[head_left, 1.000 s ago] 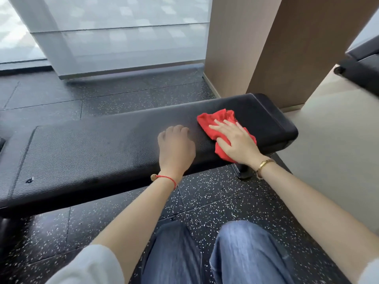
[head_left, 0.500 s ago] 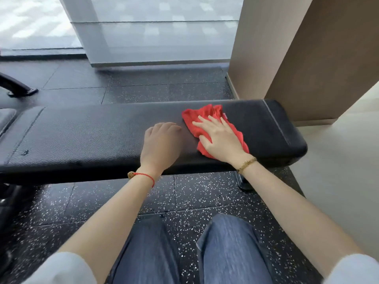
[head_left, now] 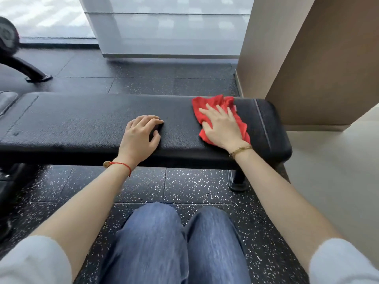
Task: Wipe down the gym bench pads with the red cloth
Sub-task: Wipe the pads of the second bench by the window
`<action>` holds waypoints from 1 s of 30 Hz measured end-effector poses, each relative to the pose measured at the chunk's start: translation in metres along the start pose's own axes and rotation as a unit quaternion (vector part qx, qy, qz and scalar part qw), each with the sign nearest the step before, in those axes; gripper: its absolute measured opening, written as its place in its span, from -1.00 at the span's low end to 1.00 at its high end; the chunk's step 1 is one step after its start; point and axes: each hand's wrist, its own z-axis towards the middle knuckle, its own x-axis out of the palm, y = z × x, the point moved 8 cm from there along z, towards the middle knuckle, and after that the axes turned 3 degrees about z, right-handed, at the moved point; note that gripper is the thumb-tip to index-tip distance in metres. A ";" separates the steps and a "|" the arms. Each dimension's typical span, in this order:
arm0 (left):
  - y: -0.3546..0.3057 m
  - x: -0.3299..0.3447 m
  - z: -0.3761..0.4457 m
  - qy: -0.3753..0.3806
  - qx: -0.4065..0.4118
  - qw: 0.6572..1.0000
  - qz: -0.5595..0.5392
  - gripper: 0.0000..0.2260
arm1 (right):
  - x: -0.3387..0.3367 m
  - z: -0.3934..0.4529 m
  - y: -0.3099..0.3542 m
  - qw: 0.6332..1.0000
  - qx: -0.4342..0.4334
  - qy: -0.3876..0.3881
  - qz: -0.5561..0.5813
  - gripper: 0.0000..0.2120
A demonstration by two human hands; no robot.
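The speckled black rubber floor point(head_left: 184, 83) runs under everything, meeting a pale smooth floor point(head_left: 332, 181) on the right. A tan wall column point(head_left: 307, 58) rises just behind the right end of the worktop, and a frosted glass panel point(head_left: 168, 27) stands behind the middle. The long black padded worktop point(head_left: 82, 124) lies across the view, its right end stitched with a pale seam; a second pad point(head_left: 7, 99) begins at its left end. A black support foot point(head_left: 239, 181) stands under the right part, and another machine's black leg point(head_left: 30, 72) rests on the floor at far left. The person's knees in blue jeans point(head_left: 164, 242) are close in front.

The right hand point(head_left: 223, 128) lies flat, fingers spread, pressing the red cloth point(head_left: 215, 103) onto the worktop near its right end; its grip is open, palm down on the cloth. The left hand point(head_left: 141, 136) rests bare on the pad, well apart from the cloth, fingers loosely curled, holding nothing. A red string bracelet point(head_left: 121, 166) and a gold bracelet point(head_left: 241, 150) circle the wrists.
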 end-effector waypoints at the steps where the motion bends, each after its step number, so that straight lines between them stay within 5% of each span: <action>1: -0.001 0.000 0.000 0.002 0.002 1.000 0.000 -0.74 | 0.003 -0.007 0.009 1.000 -0.023 0.006 0.006 -0.54; 7: -0.007 -0.002 0.010 0.017 -0.033 0.999 -0.001 -0.78 | -0.015 -0.075 -0.021 0.998 -0.013 -0.062 -0.001 -0.56; 11: -0.031 0.000 0.025 -0.006 -0.036 0.999 0.005 -0.77 | -0.043 -0.083 -0.092 0.984 0.121 -0.126 -0.030 -0.57; 14: -0.053 0.012 0.035 0.000 -0.017 1.000 -0.015 -0.72 | -0.050 -0.049 -0.127 0.975 0.201 -0.094 -0.017 -0.55; 19: -0.078 0.036 0.040 0.021 -0.017 0.999 -0.019 -0.72 | -0.030 0.008 -0.085 0.994 0.107 -0.015 -0.001 -0.54; 24: -0.078 0.039 0.037 0.016 -0.016 1.000 -0.007 -0.72 | -0.009 -0.037 -0.023 0.999 -0.034 0.002 0.006 -0.54; 30: -0.079 0.040 0.036 0.017 -0.011 1.000 0.001 -0.72 | -0.042 -0.092 -0.095 0.994 0.071 -0.085 -0.012 -0.54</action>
